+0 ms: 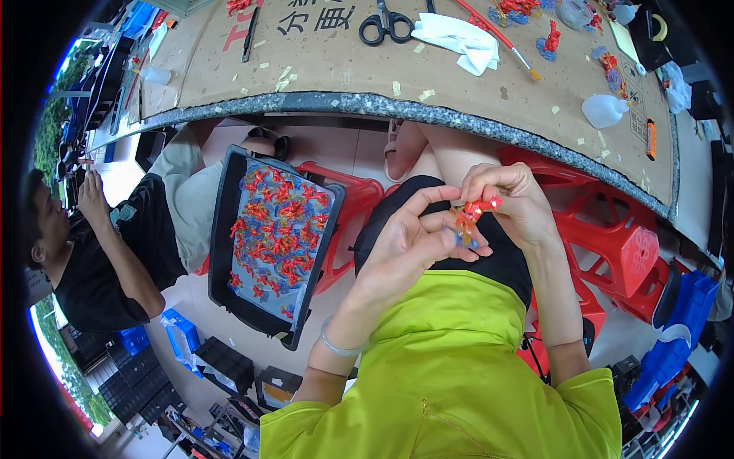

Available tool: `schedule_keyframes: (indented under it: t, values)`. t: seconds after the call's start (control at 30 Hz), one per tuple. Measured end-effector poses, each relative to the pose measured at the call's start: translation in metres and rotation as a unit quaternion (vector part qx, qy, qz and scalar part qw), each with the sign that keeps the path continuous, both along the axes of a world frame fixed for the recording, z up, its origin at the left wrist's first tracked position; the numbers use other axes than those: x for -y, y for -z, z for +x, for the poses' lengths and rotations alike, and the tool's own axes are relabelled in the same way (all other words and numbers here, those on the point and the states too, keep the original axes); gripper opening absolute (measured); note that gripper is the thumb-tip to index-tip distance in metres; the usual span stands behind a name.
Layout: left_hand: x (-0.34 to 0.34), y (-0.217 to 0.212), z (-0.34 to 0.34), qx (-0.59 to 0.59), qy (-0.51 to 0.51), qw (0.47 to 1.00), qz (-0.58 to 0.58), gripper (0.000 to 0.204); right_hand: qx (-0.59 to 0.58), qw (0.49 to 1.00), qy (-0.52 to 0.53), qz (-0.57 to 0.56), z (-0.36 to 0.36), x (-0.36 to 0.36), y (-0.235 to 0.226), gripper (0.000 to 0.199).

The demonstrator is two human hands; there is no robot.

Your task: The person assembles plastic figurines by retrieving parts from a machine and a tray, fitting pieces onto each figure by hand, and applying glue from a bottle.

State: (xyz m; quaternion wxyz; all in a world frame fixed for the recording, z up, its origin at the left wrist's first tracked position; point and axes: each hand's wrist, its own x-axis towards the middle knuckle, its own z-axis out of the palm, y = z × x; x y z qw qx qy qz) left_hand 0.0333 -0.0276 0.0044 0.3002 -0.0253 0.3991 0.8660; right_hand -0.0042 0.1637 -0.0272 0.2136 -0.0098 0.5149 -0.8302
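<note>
Over my lap I hold a small red figurine (475,213) with orange and translucent blue parts. My left hand (417,239) pinches its lower, bluish end, fingers curled around it. My right hand (514,200) grips the red upper end between thumb and fingertips. Part of the figurine is hidden behind the fingers. To my left, a black tray (216,252) holds many similar red and blue figurines on a pale lining. It rests on a red stool (359,200).
A cardboard-covered table (321,69) with a stone edge runs ahead. On it lie scissors (386,27), a white cloth (462,44), a paintbrush (511,53), a white bottle (604,111) and an orange lighter-like item (651,139). A co-worker (115,237) sits left; red stools (612,237) stand right.
</note>
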Motion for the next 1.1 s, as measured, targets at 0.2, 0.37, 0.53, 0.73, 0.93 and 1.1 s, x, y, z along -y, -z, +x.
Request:
schedule_keyframes:
  t: [0.2,0.37,0.53,0.73,0.93,1.1]
  values:
    - [0.001,0.004,-0.001,0.1,0.014,0.992,0.074,0.047,-0.1,0.992,-0.08,-0.001,-0.005,-0.001,-0.005,0.01]
    - [-0.005,0.004,0.004,-0.037,-0.115,0.987,-0.11,0.049,-0.033,0.99,-0.003,0.134,0.001,-0.004,-0.025,0.015]
    - [-0.009,0.004,0.004,-0.088,-0.152,0.974,-0.143,0.048,-0.158,0.942,0.012,0.294,0.011,-0.004,-0.027,0.012]
    - [-0.007,0.0,0.002,-0.052,-0.126,0.985,-0.102,0.045,-0.101,0.968,0.048,0.226,0.013,0.001,-0.025,0.01]
    - [-0.006,0.0,0.002,-0.055,-0.125,0.985,-0.109,0.047,-0.101,0.97,0.059,0.214,0.013,0.004,-0.023,0.009]
    - [-0.008,0.003,0.002,-0.068,-0.139,0.981,-0.114,0.048,-0.105,0.965,0.062,0.233,0.012,0.004,-0.024,0.009]
